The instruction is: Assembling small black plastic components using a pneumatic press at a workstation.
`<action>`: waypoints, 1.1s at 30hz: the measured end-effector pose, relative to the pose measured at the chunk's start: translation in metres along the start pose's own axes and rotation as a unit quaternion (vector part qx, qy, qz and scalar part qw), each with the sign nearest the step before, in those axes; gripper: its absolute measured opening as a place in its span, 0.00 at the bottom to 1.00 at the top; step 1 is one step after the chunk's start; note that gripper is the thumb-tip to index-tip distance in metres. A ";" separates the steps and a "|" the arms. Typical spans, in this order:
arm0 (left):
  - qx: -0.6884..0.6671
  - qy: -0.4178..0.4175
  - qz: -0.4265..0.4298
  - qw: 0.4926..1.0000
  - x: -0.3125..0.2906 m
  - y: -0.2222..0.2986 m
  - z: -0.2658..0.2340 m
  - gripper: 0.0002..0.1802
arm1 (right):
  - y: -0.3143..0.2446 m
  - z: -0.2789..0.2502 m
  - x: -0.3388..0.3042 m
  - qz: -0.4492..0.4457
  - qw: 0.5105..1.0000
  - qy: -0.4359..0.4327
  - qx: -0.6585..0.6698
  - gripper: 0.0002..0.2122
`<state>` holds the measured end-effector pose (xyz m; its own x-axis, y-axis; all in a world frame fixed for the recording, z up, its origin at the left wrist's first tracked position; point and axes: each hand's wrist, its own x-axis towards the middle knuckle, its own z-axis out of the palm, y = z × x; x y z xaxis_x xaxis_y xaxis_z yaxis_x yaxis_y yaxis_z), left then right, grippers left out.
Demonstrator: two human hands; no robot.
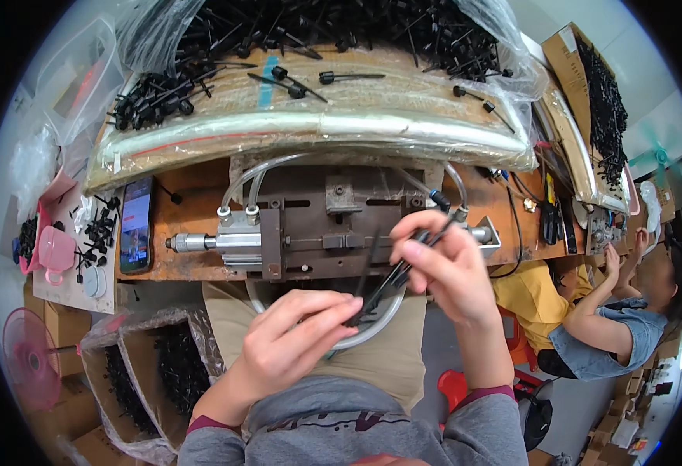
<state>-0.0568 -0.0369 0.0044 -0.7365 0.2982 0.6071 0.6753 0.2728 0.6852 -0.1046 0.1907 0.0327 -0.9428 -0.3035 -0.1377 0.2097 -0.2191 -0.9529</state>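
Together, hands (pixel 288 332) hold seemingly several black pieces (pixel 394 277).

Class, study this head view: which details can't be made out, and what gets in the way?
- Held black parts, head view: exact count hidden by overlap, the left grip and the right grip.
- Clear hose, head view: part of its loop hidden behind the left grip.
- Phone, head view: screen details too small.
- Black pile, head view: far side cut off by the upper edge.
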 end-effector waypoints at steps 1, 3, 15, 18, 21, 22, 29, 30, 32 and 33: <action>0.007 0.003 -0.017 1.000 -0.002 0.000 0.000 0.20 | 0.002 -0.001 -0.003 -0.040 0.998 0.041 -0.034 0.11; 0.039 -0.003 -0.036 0.999 -0.010 -0.009 0.005 0.20 | 0.010 -0.003 -0.009 -0.117 0.988 0.099 -0.030 0.12; 0.271 -0.072 0.004 0.960 -0.003 -0.035 0.032 0.14 | 0.043 -0.001 -0.037 -0.364 0.877 0.228 -0.215 0.17; 0.273 -0.082 -0.008 0.958 -0.003 -0.035 0.031 0.13 | 0.049 -0.005 -0.032 -0.432 0.814 0.217 -0.322 0.16; 0.277 -0.087 -0.018 0.957 -0.003 -0.036 0.031 0.13 | 0.046 -0.004 -0.031 -0.481 0.734 0.189 -0.441 0.16; 0.278 -0.088 -0.020 0.956 -0.003 -0.035 0.031 0.13 | 0.044 -0.002 -0.032 -0.483 0.714 0.189 -0.470 0.14; 0.239 -0.077 -0.040 0.967 -0.002 -0.032 0.032 0.12 | 0.056 -0.001 -0.031 -0.495 0.684 0.179 -0.505 0.14; 0.210 -0.063 -0.047 0.975 -0.002 -0.031 0.032 0.11 | 0.056 0.000 -0.031 -0.494 0.681 0.182 -0.509 0.14; 0.118 -0.036 -0.077 0.989 -0.004 -0.027 0.032 0.13 | 0.059 0.001 -0.032 -0.494 0.679 0.177 -0.513 0.14; 0.056 -0.022 -0.099 0.993 -0.006 -0.022 0.030 0.15 | 0.060 0.001 -0.031 -0.496 0.680 0.169 -0.513 0.14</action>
<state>-0.0659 -0.0175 -0.0258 -0.8551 0.2670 0.4445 0.5185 0.4293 0.7395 -0.0627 0.1864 -0.0204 -0.5305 -0.2097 0.8213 -0.7007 0.6538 -0.2857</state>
